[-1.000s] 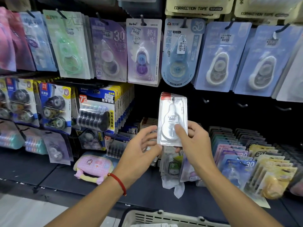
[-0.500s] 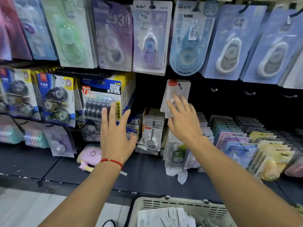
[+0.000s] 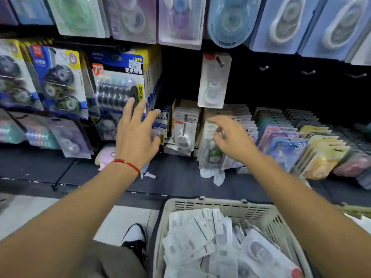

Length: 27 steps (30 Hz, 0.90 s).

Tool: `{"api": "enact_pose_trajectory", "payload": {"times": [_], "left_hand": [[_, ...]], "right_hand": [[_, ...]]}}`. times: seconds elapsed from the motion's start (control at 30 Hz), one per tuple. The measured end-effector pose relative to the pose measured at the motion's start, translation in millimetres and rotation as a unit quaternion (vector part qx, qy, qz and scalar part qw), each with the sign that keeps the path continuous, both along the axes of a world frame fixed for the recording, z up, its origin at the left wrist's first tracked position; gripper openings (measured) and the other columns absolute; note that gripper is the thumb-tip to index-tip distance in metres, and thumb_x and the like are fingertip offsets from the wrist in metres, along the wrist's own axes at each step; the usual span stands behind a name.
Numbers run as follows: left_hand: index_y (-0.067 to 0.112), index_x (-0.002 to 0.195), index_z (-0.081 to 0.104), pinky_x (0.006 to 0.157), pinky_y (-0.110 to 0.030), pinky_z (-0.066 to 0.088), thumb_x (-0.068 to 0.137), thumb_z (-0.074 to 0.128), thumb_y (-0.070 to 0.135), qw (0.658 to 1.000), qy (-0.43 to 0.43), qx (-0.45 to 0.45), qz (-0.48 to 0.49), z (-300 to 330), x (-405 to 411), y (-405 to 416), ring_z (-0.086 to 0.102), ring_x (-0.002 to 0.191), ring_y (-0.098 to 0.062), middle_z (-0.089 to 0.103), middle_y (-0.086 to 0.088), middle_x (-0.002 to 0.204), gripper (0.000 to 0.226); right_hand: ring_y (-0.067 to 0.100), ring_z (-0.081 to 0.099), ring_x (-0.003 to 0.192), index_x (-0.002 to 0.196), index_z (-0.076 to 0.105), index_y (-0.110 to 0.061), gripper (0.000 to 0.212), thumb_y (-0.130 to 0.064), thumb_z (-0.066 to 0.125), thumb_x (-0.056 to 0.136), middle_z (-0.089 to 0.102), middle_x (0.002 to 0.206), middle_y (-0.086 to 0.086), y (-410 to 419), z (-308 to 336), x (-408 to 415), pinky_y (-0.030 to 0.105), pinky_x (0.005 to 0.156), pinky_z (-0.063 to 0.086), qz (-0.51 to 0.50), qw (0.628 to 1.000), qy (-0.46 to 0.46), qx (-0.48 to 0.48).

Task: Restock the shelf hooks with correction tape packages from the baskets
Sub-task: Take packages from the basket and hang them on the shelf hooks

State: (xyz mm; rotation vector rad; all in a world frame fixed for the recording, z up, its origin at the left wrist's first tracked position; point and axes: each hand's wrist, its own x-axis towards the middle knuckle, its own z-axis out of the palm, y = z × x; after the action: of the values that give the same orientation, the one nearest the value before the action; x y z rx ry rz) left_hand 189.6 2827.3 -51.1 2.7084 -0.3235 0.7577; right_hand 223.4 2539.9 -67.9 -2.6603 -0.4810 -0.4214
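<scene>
A clear correction tape package (image 3: pixel 214 80) with a red corner hangs alone on a hook (image 3: pixel 220 61) in the middle row of the dark shelf wall. My right hand (image 3: pixel 232 138) hovers below it with loosely bent fingers and holds nothing. My left hand (image 3: pixel 136 133), with a red string at the wrist, is spread flat in front of the blue and yellow packs and holds nothing. A beige plastic basket (image 3: pixel 220 207) at the bottom holds several more white correction tape packages (image 3: pixel 202 237).
Bare hooks (image 3: pixel 264 67) (image 3: pixel 308 72) (image 3: pixel 356 75) stick out to the right of the hung package. Blue and yellow multipacks (image 3: pixel 118 81) hang on the left. Rows of coloured packs (image 3: pixel 285 141) stand on the low shelf. My shoe (image 3: pixel 134 237) is beside the basket.
The package held in both hands a second ago now hangs on the hook. Both hands have let go and drawn back down; the view has tilted down to the basket.
</scene>
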Motion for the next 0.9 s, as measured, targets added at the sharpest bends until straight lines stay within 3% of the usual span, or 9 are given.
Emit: {"api": "enact_pose_trajectory", "payload": {"times": [0.07,0.13,0.27,0.4,0.5,0.57,0.63,0.73,0.9], "left_hand": [[0.009,0.142,0.06,0.118,-0.057,0.036,0.084,0.069,0.007,0.998,0.031,0.031,-0.051,-9.9,-12.3,-5.7,0.035,0.147,-0.044,0.053,-0.018,0.15,0.059],[0.005,0.137,0.064,0.111,-0.055,0.041,0.082,0.068,0.003,0.987,0.092,0.068,-0.112,-30.9,-31.2,-16.6,0.046,0.135,-0.044,0.061,-0.018,0.138,0.055],[0.014,0.138,0.063,0.111,-0.043,0.039,0.088,0.06,0.002,0.94,0.255,0.131,-0.183,-98.0,-80.4,-48.8,0.048,0.133,-0.032,0.063,-0.006,0.138,0.051],[0.023,0.15,0.051,0.117,-0.037,0.037,0.096,0.065,0.021,0.89,0.42,0.118,-0.131,-181.8,-132.1,-76.9,0.042,0.142,-0.028,0.049,-0.005,0.154,0.056],[0.025,0.164,0.026,0.124,-0.042,0.029,0.095,0.07,0.035,0.858,0.503,0.062,-0.087,-224.6,-164.9,-80.1,0.022,0.156,-0.028,0.02,-0.008,0.172,0.082],[0.027,0.166,0.016,0.127,-0.04,0.023,0.096,0.07,0.037,0.866,0.495,0.028,-0.07,-239.9,-176.1,-80.0,0.012,0.16,-0.025,0.009,-0.005,0.175,0.09],[0.025,0.167,0.015,0.127,-0.038,0.023,0.096,0.071,0.039,0.887,0.459,-0.005,-0.053,-247.8,-178.4,-80.7,0.016,0.159,-0.024,0.013,-0.002,0.174,0.091],[0.025,0.165,0.022,0.122,-0.039,0.032,0.093,0.075,0.043,0.904,0.424,-0.025,-0.047,-250.1,-173.9,-77.7,0.028,0.152,-0.025,0.025,0.0,0.168,0.091],[0.024,0.16,0.037,0.117,-0.036,0.039,0.089,0.082,0.034,0.921,0.38,-0.08,-0.036,-252.0,-165.6,-72.1,0.044,0.139,-0.023,0.044,0.0,0.157,0.085]], "right_hand": [[0.024,0.069,0.097,0.131,0.069,-0.019,0.033,-0.015,0.06,0.099,0.073,0.117,0.003,-12.0,-31.3,-40.8,0.033,0.081,0.051,0.006,0.996,0.081,0.023],[0.025,0.07,0.095,0.121,0.073,-0.019,0.024,-0.018,0.061,0.1,0.076,0.108,0.002,-22.6,-66.4,-76.4,0.034,0.082,0.052,0.016,0.981,0.193,-0.026],[0.025,0.06,0.127,0.143,0.059,-0.028,0.042,-0.031,0.058,0.101,0.061,0.145,-0.001,-27.1,-139.1,-128.9,0.036,0.102,0.049,0.033,0.93,0.319,-0.178],[0.028,0.035,0.153,0.164,0.025,-0.038,0.075,-0.024,0.063,0.101,0.007,0.176,-0.002,-12.7,-200.4,-166.3,0.042,0.121,0.036,0.046,0.923,0.355,-0.141],[0.025,0.02,0.16,0.165,0.029,-0.03,0.077,-0.012,0.066,0.1,-0.001,0.176,0.0,5.0,-226.6,-182.1,0.033,0.125,0.026,0.044,0.928,0.363,-0.064],[0.023,0.013,0.161,0.163,0.034,-0.024,0.074,-0.004,0.064,0.099,0.003,0.176,0.003,12.1,-232.6,-188.2,0.031,0.128,0.019,0.026,0.936,0.351,-0.018],[0.023,0.024,0.157,0.159,0.043,-0.02,0.069,-0.001,0.067,0.097,0.015,0.173,0.005,13.4,-232.3,-191.2,0.028,0.127,0.022,0.02,0.944,0.33,0.021],[0.014,0.056,0.115,0.147,0.058,-0.019,0.065,-0.002,0.08,0.088,0.037,0.15,-0.003,12.8,-226.2,-194.8,0.019,0.108,0.043,0.013,0.941,0.314,0.127],[0.017,0.069,0.103,0.138,0.066,-0.02,0.066,0.001,0.087,0.079,0.063,0.125,0.0,23.6,-207.3,-193.3,0.02,0.092,0.057,-0.022,0.873,0.33,0.358]]}}
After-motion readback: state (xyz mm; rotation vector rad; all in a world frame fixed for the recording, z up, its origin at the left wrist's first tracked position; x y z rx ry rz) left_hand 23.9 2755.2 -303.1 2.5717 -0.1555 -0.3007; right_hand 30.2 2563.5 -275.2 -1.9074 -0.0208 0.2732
